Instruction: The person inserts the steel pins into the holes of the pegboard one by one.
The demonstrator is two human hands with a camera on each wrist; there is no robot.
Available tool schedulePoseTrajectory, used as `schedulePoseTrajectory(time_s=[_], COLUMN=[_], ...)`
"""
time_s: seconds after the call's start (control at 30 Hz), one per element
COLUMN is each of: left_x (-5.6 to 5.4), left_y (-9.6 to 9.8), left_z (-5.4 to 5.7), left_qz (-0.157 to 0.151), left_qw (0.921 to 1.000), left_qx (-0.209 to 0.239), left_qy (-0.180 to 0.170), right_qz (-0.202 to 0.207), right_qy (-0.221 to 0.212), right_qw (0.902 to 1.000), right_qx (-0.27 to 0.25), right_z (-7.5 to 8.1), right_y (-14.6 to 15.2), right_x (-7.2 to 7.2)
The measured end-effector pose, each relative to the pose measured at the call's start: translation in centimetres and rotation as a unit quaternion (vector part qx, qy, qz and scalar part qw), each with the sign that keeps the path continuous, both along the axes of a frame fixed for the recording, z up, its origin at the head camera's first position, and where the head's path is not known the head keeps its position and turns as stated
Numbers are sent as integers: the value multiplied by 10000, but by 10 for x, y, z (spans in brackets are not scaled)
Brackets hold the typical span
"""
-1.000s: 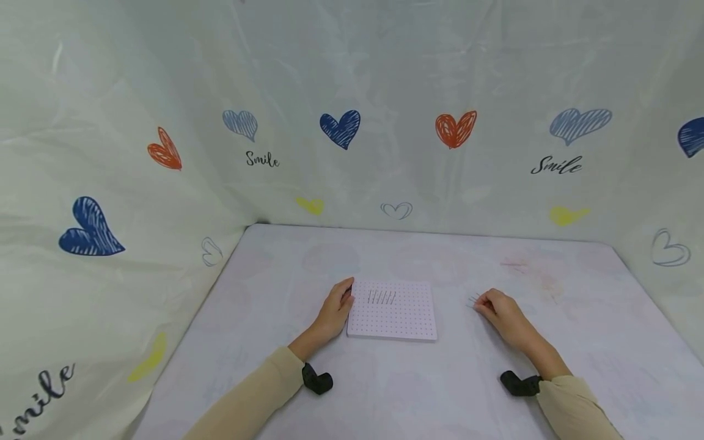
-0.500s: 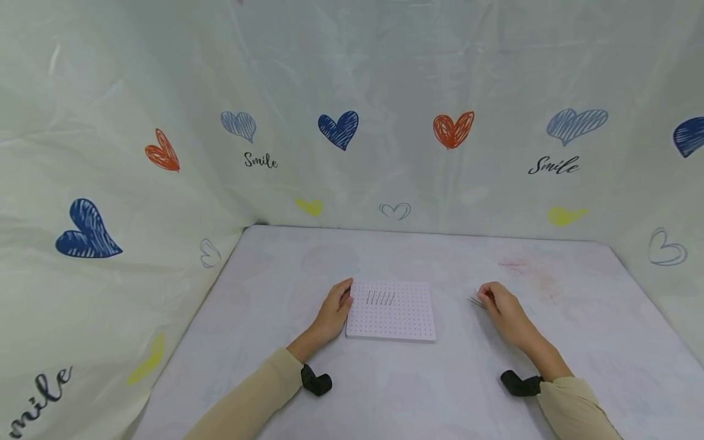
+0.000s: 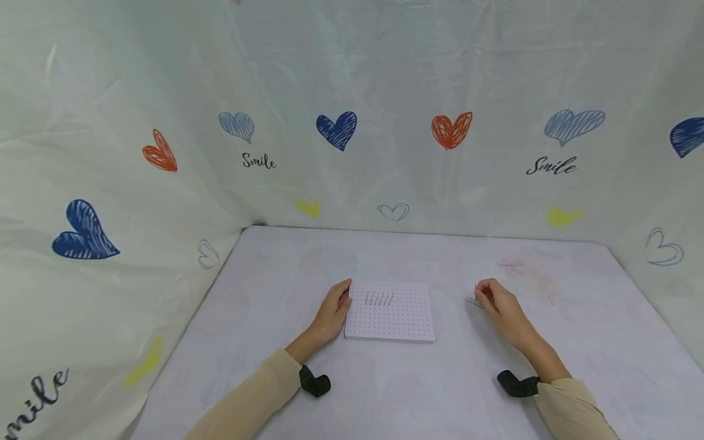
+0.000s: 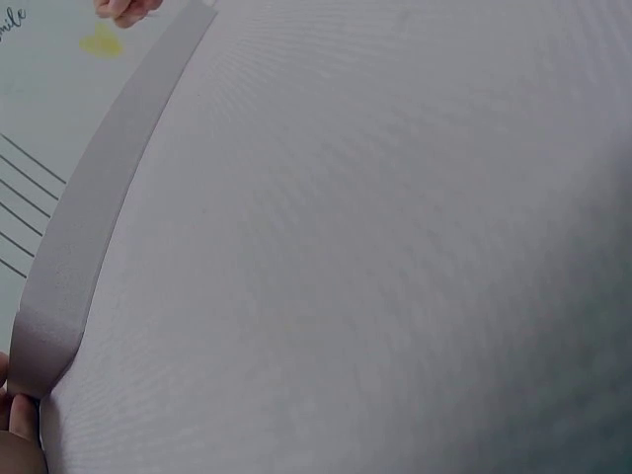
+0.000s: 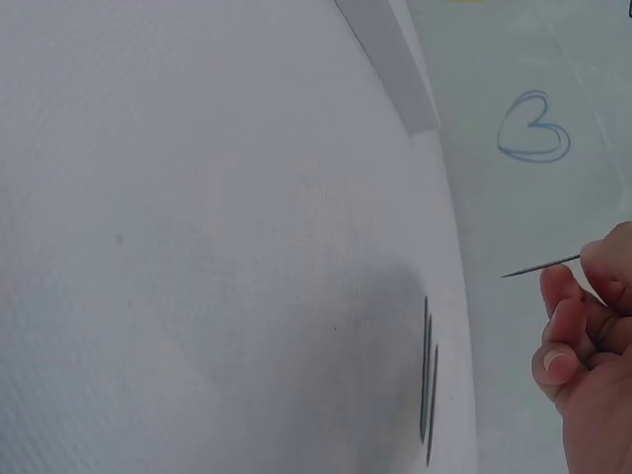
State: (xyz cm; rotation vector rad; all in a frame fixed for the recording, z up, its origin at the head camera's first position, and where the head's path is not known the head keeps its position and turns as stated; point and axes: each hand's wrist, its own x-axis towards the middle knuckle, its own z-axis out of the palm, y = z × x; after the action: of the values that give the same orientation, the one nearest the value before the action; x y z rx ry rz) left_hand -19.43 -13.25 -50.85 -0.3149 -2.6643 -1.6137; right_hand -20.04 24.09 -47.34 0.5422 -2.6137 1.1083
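A white board [image 3: 404, 324] dotted with small holes lies on the table in front of me. A short row of thin dark needles [image 3: 379, 299] stands in its upper left part. My left hand [image 3: 332, 311] holds the board's left edge; in the left wrist view its fingers [image 4: 24, 417] are at a corner, mostly cut off. Right of the board, my right hand [image 3: 503, 308] is raised over the table. Between thumb and forefinger it pinches a single needle [image 5: 538, 266], pointed end outward. Several loose needles [image 5: 426, 370] lie on the table below that hand.
The white table [image 3: 396, 391] runs back to a pale curtain [image 3: 396, 73] printed with hearts and the word Smile. A faint reddish stain [image 3: 528, 275] marks the table at the back right. Black wrist mounts [image 3: 315, 382] sit on both wrists.
My right hand has risen slightly from the loose needles with one needle pinched in its fingers. The left hand stays at the board's edge. The head view has shifted slightly.
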Motion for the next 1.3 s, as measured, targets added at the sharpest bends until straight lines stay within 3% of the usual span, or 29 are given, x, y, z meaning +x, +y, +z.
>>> schedulePoseTrajectory(time_s=[0.53,0.87,1.3], left_x=[-2,-3,-2], left_y=[0,1,-1], left_z=[2,1,0], left_qz=[-62,-43,-5], left_qw=[9999,9999,10000], left_qx=[95,93,75], left_qy=[69,70,-12], right_qz=[360,517,1211], right_qy=[310,111,-50], right_qw=[9985,9966,9884], right_qx=[-277,-633,-913], right_z=[2,2,8], right_y=[-16,-41,-87], right_x=[-7,-10,-10])
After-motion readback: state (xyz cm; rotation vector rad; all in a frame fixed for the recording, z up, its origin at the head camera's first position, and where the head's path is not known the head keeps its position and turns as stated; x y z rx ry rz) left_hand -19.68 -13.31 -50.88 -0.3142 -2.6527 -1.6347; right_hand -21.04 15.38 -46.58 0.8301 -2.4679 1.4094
